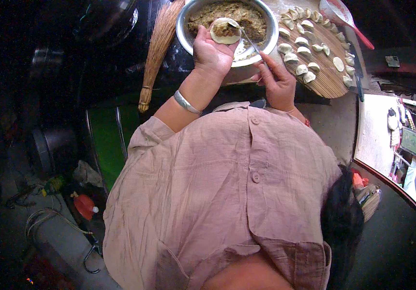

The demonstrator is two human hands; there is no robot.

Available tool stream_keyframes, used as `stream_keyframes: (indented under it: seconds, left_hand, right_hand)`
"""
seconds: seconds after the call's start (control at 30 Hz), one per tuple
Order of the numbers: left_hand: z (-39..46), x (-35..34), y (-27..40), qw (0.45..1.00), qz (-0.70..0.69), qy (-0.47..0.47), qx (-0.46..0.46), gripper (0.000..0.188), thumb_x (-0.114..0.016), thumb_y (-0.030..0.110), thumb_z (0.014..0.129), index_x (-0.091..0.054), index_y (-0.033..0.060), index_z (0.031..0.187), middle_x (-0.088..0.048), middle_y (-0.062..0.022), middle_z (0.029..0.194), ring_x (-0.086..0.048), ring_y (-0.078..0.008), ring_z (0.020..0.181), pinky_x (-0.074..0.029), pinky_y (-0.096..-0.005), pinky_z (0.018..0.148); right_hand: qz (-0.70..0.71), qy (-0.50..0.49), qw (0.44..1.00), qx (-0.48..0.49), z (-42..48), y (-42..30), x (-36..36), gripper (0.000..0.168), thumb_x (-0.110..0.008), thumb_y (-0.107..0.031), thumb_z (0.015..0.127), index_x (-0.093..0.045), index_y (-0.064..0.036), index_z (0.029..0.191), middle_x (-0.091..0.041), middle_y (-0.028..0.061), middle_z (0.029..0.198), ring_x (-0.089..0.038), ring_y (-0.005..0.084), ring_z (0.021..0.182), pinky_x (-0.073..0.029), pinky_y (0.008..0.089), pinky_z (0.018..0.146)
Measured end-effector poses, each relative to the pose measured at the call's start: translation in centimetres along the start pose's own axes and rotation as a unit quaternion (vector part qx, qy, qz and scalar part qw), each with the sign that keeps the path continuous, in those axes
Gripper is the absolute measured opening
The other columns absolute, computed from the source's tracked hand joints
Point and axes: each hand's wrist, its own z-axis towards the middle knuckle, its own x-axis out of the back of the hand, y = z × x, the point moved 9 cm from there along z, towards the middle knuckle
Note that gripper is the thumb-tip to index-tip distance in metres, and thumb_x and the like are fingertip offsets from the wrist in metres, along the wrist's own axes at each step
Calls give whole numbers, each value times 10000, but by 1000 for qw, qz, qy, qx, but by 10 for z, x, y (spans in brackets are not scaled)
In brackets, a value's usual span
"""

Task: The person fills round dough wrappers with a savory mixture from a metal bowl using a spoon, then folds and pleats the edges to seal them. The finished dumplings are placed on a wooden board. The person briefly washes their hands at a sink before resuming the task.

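On my left hand [213, 54], palm up at the near side of a metal basin, lies a round dough wrapper [232, 38] with brown filling on it. My right hand [277, 79] grips the handle of a thin metal utensil [250, 42], whose tip touches the filling. The metal basin [272, 34] holds more minced filling [255, 18] and sits behind both hands. To the right, several folded dumplings [304, 50] and one flat oval wrapper [338, 64] rest on a round wooden board [324, 81].
A straw brush [162, 40] lies left of the basin. Beyond the board is a white bowl or ladle with a red handle [364, 38]. A dark-handled tool [360, 88] lies at the board's right edge. A green panel [106, 145] stands below left.
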Motion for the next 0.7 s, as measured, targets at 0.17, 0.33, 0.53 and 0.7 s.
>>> stream_keyframes:
  seconds: [0.17,0.33,0.53,0.7]
  left_hand:
    - [-2,-11,0,1000,-13,-17,-19,442,-228,370,877,-362,50,1151,-394,-124,1177,-369,-274,1100,-260,-431,946]
    - [-2,-13,2,998,-4,-23,-53,407,-238,332,885,-368,50,1148,-401,-114,1169,-375,-254,1094,-262,-418,947]
    - [-2,-9,2,998,3,-7,-67,374,-242,289,890,-379,45,1139,-399,-113,1172,-374,-255,1097,-270,-419,942]
    - [-5,-5,1,999,-18,-14,-42,392,-239,303,888,-368,44,1151,-390,-115,1186,-358,-266,1115,-253,-432,951]
  right_hand:
    - [-154,-52,973,166,-4,-14,-16,325,-585,-39,729,-534,-40,1050,-576,77,733,-567,108,585,-439,212,493]
    - [-259,-80,931,244,-8,-31,-29,351,-595,-67,715,-527,-62,1060,-581,84,732,-559,171,574,-440,249,501]
    - [-275,-83,934,212,-5,-21,-22,309,-577,-59,727,-542,-51,1035,-582,106,743,-575,184,590,-448,248,518]
    - [-54,-8,995,83,7,-20,9,216,-481,-37,813,-555,-24,1016,-601,85,826,-591,105,695,-452,186,557]
